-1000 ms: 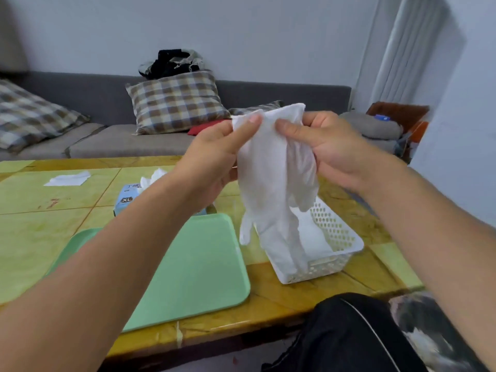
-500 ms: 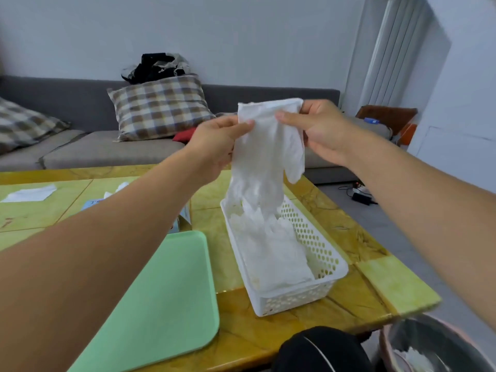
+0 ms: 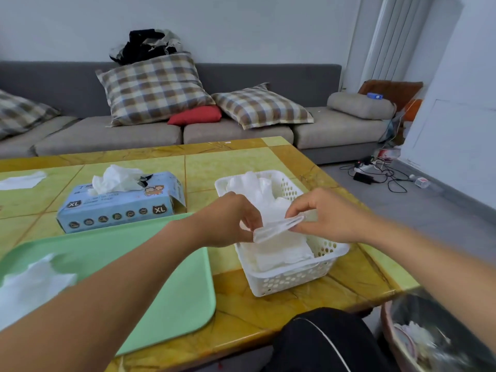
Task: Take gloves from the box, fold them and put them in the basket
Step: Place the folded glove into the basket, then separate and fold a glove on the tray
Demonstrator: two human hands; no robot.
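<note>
Glove's come down from chest height, now low over the basket.

0.5 s ago both hands held the glove [image 3: 277,227] up in front of the sofa w/ its fingers dangling down into the white basket [image 3: 292,280]; now it's bunched into a narrow strip right over the pile of gloves already in there. Left hand [image 3: 228,221] pinches the lower-left end, right hand [image 3: 319,214] pinches the upper-right end, so its long axis runs left-right, tilted up a bit toward the right. View dropped too: the blue glove box [image 3: 120,204] shows fully now, behind the green tray [image 3: 166,277], w/ a glove poking out the top.
</note>
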